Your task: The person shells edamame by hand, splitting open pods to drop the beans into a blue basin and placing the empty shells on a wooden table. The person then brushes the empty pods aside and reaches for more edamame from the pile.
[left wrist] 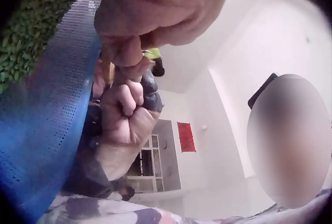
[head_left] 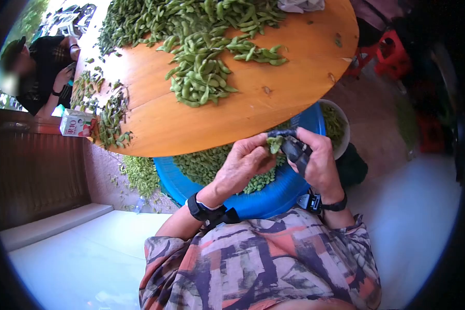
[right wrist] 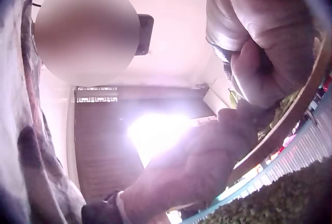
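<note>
Where both hands meet above a blue mesh basket [head_left: 166,186], a crumpled, leafy-green pod [head_left: 275,144] lies between the fingertips. Left hand [head_left: 245,163]: curled grip, pinching the pod. Right hand [head_left: 318,160]: grip closed on it, digits covered in dark wrapping [head_left: 297,154]; exact contact partly hidden. Basket contents: small, plump beans [head_left: 204,165]. Nearby: pale bowl [head_left: 346,144], carton [head_left: 76,124], person in dark clothing [head_left: 49,67], red stool [head_left: 392,51]. The table [head_left: 191,129], smooth orange-brown wood with a curved edge, covers the basket's far side and carries heaped, bumpy pods [head_left: 199,77]. Room: pale walls [left wrist: 223,120], brown panelling [right wrist: 101,146].
</note>
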Demonstrator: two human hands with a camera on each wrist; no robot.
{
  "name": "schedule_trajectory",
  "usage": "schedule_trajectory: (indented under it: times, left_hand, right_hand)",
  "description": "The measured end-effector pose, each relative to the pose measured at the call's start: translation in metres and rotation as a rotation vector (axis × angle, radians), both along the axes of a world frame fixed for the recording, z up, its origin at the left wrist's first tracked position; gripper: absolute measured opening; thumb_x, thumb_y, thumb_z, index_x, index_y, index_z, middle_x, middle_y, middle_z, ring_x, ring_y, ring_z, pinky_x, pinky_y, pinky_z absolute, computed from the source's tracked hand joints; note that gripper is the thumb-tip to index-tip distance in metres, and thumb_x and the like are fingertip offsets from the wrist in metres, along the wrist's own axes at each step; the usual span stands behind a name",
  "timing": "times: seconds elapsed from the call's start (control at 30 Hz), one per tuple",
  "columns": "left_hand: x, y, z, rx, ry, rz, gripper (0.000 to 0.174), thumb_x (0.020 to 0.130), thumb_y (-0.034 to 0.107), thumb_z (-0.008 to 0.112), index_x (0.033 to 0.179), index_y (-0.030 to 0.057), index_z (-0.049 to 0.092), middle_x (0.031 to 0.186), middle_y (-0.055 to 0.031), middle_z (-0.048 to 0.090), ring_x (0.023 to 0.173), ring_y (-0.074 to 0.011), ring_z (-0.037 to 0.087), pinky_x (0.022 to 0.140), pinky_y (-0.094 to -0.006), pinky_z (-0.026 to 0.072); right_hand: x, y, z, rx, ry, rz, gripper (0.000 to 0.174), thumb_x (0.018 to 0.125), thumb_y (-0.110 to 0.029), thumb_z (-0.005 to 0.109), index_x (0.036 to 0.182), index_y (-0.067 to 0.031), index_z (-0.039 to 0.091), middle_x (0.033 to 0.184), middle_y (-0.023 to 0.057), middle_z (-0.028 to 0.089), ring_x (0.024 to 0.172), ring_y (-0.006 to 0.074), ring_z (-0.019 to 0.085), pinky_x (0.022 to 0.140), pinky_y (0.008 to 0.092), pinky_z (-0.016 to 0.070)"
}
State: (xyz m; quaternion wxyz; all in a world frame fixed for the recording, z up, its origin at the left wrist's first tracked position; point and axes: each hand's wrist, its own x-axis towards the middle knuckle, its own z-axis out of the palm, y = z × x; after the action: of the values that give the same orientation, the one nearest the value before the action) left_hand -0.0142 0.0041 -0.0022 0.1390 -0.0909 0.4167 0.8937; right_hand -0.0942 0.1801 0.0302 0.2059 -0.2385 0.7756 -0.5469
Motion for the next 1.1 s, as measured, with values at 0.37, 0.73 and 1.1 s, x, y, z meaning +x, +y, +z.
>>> schedule_trajectory:
  times: [0.37,0.73,1.1]
  left_hand:
    - [-0.024,-0.083,0.044,-1.616,0.369,0.422,0.014,0.083,-0.001,0.064,0.096,0.0010,0.069,0.083,-0.0113,0.066,0.069,-0.0191,0.064,0.060,-0.0312,0.0491]
    - [-0.027,-0.079,0.024,-1.318,0.353,0.582,0.006,0.088,0.001,0.066,0.092,-0.0017,0.064,0.081,-0.0049,0.063,0.069,-0.0141,0.061,0.060,-0.0268,0.0489]
    - [-0.016,-0.017,0.018,-0.346,0.189,0.382,0.010,0.088,-0.003,0.065,0.095,-0.0021,0.058,0.081,-0.0062,0.064,0.070,-0.0122,0.062,0.059,-0.0245,0.0517]
  right_hand:
    - [-0.045,0.087,0.029,0.575,0.361,-0.395,0.031,0.087,0.001,0.050,0.116,0.0013,0.061,0.095,0.0249,0.067,0.087,0.0301,0.068,0.076,0.0361,0.0495]
    - [-0.018,-0.002,0.045,-0.095,0.067,-0.049,0.029,0.084,-0.002,0.057,0.112,-0.0008,0.067,0.071,0.0020,0.060,0.066,0.0071,0.055,0.061,0.0238,0.0448]
    - [-0.007,-0.032,0.013,-0.254,-0.525,0.027,0.015,0.094,-0.009,0.053,0.096,-0.0018,0.066,0.064,-0.0035,0.055,0.054,0.0023,0.048,0.047,0.0202,0.0367]
